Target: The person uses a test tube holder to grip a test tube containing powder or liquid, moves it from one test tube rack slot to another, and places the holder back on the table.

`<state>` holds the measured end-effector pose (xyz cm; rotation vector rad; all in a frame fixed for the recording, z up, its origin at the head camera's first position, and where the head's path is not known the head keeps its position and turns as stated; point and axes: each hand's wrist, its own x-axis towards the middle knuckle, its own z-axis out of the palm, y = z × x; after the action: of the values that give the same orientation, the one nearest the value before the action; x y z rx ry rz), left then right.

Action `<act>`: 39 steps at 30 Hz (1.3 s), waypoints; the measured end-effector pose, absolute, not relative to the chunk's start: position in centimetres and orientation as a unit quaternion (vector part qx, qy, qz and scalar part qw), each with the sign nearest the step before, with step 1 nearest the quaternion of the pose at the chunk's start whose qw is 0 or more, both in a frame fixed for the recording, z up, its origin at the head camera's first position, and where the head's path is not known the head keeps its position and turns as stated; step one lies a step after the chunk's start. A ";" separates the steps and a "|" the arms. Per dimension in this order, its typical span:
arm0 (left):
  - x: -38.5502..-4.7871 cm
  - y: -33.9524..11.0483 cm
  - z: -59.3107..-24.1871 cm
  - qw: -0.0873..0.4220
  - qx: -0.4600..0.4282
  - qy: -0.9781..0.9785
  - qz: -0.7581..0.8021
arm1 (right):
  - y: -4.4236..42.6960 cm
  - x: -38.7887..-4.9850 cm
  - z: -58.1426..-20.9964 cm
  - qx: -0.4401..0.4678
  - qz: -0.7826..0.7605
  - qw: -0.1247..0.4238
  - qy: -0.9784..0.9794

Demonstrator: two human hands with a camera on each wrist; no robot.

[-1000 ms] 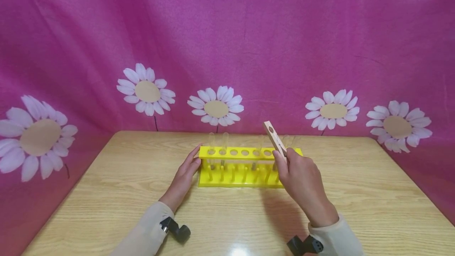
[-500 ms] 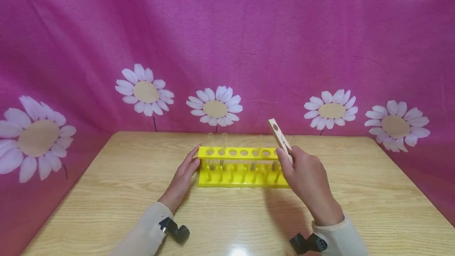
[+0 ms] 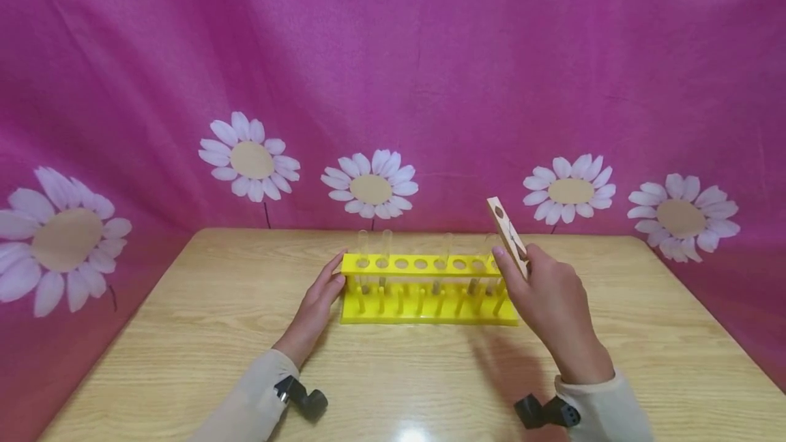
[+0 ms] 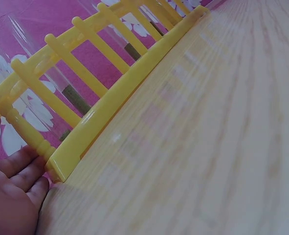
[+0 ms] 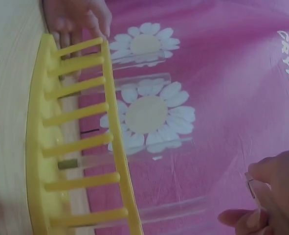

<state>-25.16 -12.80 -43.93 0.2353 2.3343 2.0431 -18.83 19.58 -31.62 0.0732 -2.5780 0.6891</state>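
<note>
A yellow test tube rack (image 3: 430, 319) stands on the table with several clear test tubes (image 3: 386, 244) upright in its holes. Dark matter fills the bottoms of some tubes, as a tube bottom (image 4: 76, 99) in the left wrist view shows. My left hand (image 3: 314, 309) touches the rack's left end, fingers extended along the end post. Near the rack's right end, my right hand (image 3: 555, 309) grips a wooden test tube holder (image 3: 506, 230) between thumb and fingers. The holder points up and left above the rack, its end holding no tube. My right hand hides the rack's upper right corner.
The wood-grain table (image 3: 184, 333) extends around the rack. Behind it hangs a pink cloth (image 3: 460, 87) with printed daisies. A black wrist camera (image 3: 303, 398) sits on the left sleeve, another camera (image 3: 546, 411) on the right.
My right hand has shifted right with the test tube holder, uncovering more of the rack's right part. My left hand stays at the rack's left end.
</note>
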 end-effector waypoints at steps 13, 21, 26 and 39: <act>-24.9 -13.1 -43.8 0.020 0.072 0.757 0.649 | 22.0 -18.4 -32.2 -0.028 0.275 0.229 -0.934; -25.1 -13.1 -43.6 0.014 0.082 0.753 0.652 | 23.3 -18.4 -32.8 -0.080 0.267 0.180 -0.943; -25.2 -13.1 -43.7 0.013 0.086 0.748 0.659 | 24.2 -18.3 -33.3 -0.099 0.249 0.163 -0.950; -24.9 -12.8 -43.8 0.020 0.086 0.743 0.664 | 25.9 -18.5 -35.4 -0.108 0.227 0.148 -0.957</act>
<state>-24.92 -12.76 -43.83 0.2681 2.3033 2.0589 -18.54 25.86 -35.44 -0.3092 -2.7509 0.6514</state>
